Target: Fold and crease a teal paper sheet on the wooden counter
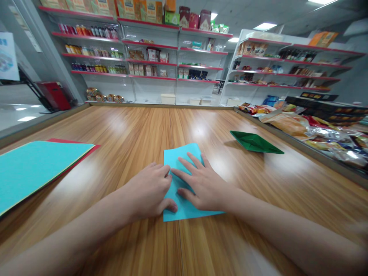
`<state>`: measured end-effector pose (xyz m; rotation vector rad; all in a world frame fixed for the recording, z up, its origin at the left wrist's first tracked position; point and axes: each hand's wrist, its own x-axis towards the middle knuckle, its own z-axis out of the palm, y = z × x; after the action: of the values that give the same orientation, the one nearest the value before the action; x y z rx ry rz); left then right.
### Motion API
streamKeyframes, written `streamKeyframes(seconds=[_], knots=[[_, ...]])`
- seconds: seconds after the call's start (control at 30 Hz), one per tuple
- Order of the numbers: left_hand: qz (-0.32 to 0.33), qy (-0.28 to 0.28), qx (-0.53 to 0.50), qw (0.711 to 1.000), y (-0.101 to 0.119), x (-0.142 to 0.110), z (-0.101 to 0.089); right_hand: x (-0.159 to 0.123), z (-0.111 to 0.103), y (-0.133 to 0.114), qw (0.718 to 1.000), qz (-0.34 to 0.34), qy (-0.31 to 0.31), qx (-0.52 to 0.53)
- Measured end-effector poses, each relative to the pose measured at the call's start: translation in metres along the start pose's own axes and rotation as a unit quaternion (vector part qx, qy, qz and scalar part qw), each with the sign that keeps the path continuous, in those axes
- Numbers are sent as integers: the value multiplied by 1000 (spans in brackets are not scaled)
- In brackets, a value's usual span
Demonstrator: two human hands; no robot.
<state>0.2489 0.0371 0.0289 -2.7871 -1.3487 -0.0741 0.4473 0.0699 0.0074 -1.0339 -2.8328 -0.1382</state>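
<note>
A light blue sheet of paper (184, 211) lies on the wooden table in front of me, its left edge straight and looking folded. My left hand (152, 189) is at that edge, fingers curled in and pressed together, with the thumb resting on the paper's lower left part. Across the middle of the sheet, my right hand (201, 184) lies flat with its fingers spread, pressing on the paper. Part of the sheet is hidden under both hands. Right of it and farther back sits a folded green paper shape (255, 142), like a boat, pointed at both ends.
On the left of the table (129, 130) is a stack of coloured paper (43, 161), blue on top with red and yellow edges showing. Packaged snacks (296, 124) are piled beyond the table's right rim. Shelves of goods (152, 48) stand behind the far edge.
</note>
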Motion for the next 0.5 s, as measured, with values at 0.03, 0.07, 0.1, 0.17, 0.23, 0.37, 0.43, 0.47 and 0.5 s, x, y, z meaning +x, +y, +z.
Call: streamKeyframes(seconds=[0.03, 0.07, 0.1, 0.17, 0.23, 0.37, 0.43, 0.47, 0.5], knots=[[0, 0, -1, 1000, 0, 0, 1, -1, 1, 0, 1000, 0, 2, -1], [0, 0, -2, 1000, -1, 1, 1, -1, 2, 0, 1000, 1, 4, -2], [-1, 1, -3, 1000, -1, 1, 2, -2, 3, 0, 1000, 2, 6, -2], [0, -2, -4, 1000, -1, 2, 1, -3, 4, 0, 1000, 4, 10, -1], [0, -8, -6, 1000, 0, 2, 0, -3, 4, -1, 1000, 6, 14, 3], [-5, -24, -18, 1000, 1, 0, -3, -4, 4, -1, 1000, 13, 24, 10], [-11, -26, -19, 999, 2, -1, -4, -4, 4, 0, 999, 17, 24, 19], [-15, -26, -17, 999, 2, -1, -4, -3, 5, 1, 999, 18, 21, 25], [-17, -26, -15, 999, 3, -1, -4, -3, 6, 3, 999, 19, 15, 33]])
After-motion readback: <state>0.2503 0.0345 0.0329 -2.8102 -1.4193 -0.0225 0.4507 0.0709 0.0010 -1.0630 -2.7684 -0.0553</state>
